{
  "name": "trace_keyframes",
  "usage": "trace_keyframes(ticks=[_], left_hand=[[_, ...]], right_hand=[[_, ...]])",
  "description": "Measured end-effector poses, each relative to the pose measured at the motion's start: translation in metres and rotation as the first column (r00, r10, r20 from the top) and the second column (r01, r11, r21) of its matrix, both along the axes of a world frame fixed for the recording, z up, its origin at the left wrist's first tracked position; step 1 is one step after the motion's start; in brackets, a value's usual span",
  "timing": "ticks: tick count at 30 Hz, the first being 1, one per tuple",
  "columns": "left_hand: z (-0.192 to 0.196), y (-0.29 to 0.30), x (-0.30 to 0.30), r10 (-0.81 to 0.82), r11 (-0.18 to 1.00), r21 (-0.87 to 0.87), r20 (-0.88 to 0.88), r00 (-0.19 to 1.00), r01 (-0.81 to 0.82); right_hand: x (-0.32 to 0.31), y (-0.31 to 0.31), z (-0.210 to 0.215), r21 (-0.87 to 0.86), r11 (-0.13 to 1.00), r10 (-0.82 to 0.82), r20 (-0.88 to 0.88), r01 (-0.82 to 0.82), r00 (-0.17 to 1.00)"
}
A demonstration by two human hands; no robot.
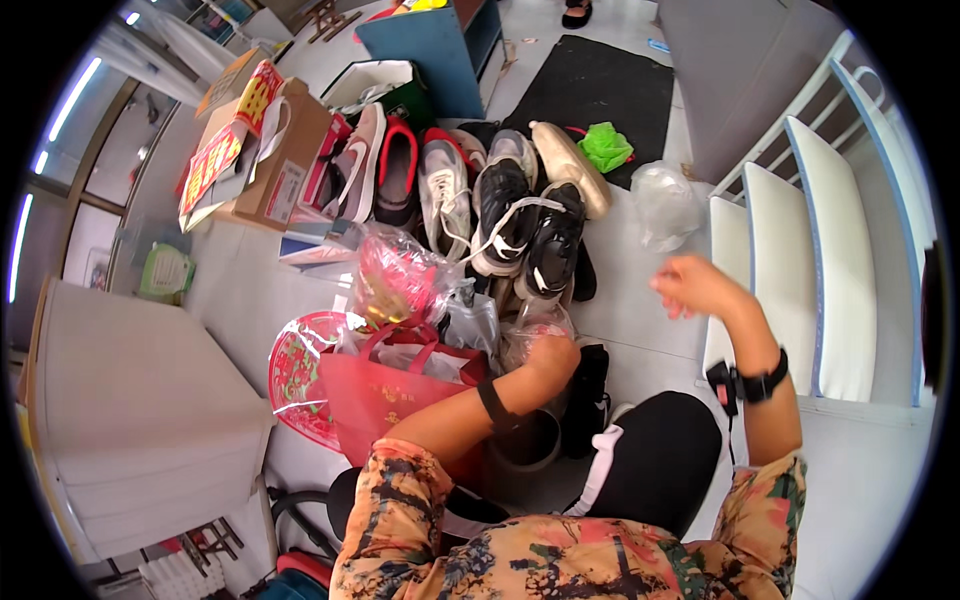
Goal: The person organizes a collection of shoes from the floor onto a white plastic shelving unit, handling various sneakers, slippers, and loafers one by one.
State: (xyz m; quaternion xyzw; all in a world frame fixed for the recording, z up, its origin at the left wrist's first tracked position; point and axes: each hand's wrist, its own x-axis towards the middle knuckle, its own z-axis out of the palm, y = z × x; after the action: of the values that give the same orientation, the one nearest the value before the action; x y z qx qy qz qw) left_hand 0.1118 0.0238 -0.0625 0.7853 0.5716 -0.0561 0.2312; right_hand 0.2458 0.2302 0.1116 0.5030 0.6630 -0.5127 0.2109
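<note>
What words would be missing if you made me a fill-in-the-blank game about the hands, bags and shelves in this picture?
1. The hand at the small see-through bag is the person's ____ hand.
2. The bag with loop handles under that forearm is coloured ____.
3. The crumpled thing on the dark mat is bright ____.
4. The rack with white shelves stands on the person's ____ side.

Missing words: left; red; green; right.
</note>
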Motion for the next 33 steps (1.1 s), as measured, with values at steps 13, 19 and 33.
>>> trace_keyframes(ticks=[13,19,33], left_hand=[[0.104,-0.044,-0.100,0.161,0.975,-0.219,0.614,0.772,-0.029],[0.075,0.031,-0.114,0.333,0.808,0.460,0.160,0.929,-0.369],[0.046,-0.010,-0.089,0.305,0.927,0.167,0.189,0.934,-0.336]], right_hand=[[-0.077,-0.060,-0.123,0.447,0.797,0.448,0.013,-0.406,0.894],[-0.091,-0.109,-0.126,0.613,0.745,0.393,-0.082,-0.264,0.916],[-0.125,-0.097,-0.122,0.247,0.962,0.067,0.193,-0.114,0.979]])
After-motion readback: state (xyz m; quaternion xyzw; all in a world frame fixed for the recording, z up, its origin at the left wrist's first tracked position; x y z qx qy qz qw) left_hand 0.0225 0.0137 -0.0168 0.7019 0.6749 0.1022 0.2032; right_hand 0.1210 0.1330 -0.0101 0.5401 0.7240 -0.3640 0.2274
